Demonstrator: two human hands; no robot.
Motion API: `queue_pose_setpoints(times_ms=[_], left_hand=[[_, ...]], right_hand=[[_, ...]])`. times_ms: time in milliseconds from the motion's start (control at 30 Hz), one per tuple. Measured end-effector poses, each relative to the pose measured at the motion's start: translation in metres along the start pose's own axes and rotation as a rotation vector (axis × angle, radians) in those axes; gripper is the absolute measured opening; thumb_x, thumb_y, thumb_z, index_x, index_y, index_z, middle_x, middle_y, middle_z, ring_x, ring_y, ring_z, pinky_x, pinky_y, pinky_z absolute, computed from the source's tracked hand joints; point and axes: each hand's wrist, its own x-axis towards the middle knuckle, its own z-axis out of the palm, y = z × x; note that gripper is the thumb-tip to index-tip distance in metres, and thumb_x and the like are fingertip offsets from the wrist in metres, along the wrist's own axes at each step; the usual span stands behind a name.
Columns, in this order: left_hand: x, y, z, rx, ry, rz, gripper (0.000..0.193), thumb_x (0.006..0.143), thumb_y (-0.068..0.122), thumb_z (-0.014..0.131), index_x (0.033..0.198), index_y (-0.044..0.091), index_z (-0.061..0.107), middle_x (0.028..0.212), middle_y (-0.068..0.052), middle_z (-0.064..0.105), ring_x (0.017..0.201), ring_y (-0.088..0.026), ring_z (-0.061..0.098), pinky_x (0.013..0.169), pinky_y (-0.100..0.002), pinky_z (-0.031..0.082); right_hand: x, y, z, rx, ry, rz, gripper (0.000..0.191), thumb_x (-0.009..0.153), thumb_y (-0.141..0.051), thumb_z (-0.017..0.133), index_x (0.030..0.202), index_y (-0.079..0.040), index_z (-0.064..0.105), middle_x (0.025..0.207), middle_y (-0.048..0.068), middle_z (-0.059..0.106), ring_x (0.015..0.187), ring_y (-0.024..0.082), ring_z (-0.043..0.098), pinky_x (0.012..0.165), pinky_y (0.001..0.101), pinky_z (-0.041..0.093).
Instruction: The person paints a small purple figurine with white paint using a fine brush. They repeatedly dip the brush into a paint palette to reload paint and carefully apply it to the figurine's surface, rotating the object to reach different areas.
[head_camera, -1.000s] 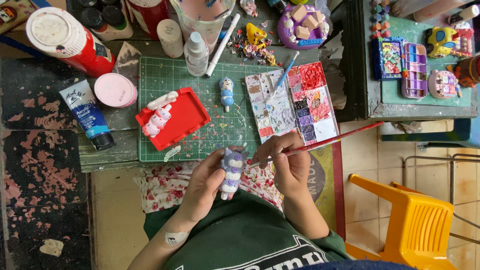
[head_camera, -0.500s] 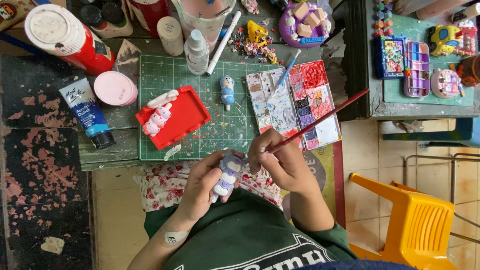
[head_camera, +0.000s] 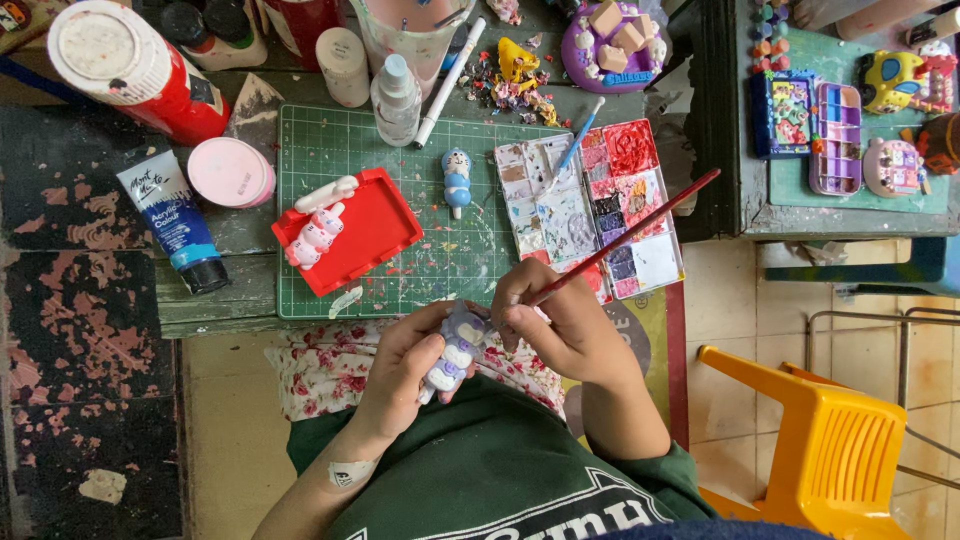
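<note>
My left hand (head_camera: 400, 368) grips a small white and lilac figurine (head_camera: 452, 352) over my lap, just below the table edge. My right hand (head_camera: 556, 322) holds a red-handled paintbrush (head_camera: 640, 232) with its tip at the figurine's top; the handle slants up to the right over the paint palette (head_camera: 592, 207). On the green cutting mat (head_camera: 400, 205) lies a red tray (head_camera: 358, 236) with a pink and white figurine (head_camera: 314, 236) across it, and a small blue figurine (head_camera: 457, 178) lies beside the palette.
A blue paint tube (head_camera: 172, 220), a pink lid (head_camera: 230, 172), a red can (head_camera: 130, 72), a small bottle (head_camera: 396, 98) and a white marker (head_camera: 449, 68) stand around the mat. A second brush (head_camera: 576, 148) rests on the palette. A yellow chair (head_camera: 820, 440) is at right.
My right hand has swung the brush handle from nearly level to slanting up to the right, and both hands with the figurine have shifted slightly lower and rightward.
</note>
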Motion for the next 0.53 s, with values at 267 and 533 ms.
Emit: queue_pose_setpoints(times_ms=[267,533], left_hand=[[0.0001,-0.0029,-0.0014,-0.006,0.016,-0.003,0.046,0.101,0.023,0.048,0.137,-0.004,0.057,0.086,-0.013,0.072,0.06,-0.011,0.061,0.053,-0.027,0.05],[-0.0008,-0.0001,-0.0007,0.01,0.007,0.004,0.047,0.102,0.024,0.048,0.138,-0.006,0.058,0.086,-0.013,0.072,0.061,-0.011,0.061,0.054,-0.027,0.049]], right_hand=[[-0.0001,-0.0005,-0.0002,-0.011,-0.005,0.0,0.01,0.111,-0.01,0.049,0.105,-0.002,0.049,0.088,0.006,0.061,0.072,0.011,0.061,0.067,0.0279,0.051],[-0.0024,0.0018,-0.0002,0.007,0.004,0.003,0.011,0.111,-0.012,0.049,0.106,-0.002,0.049,0.09,0.007,0.061,0.074,0.013,0.062,0.068,0.0286,0.051]])
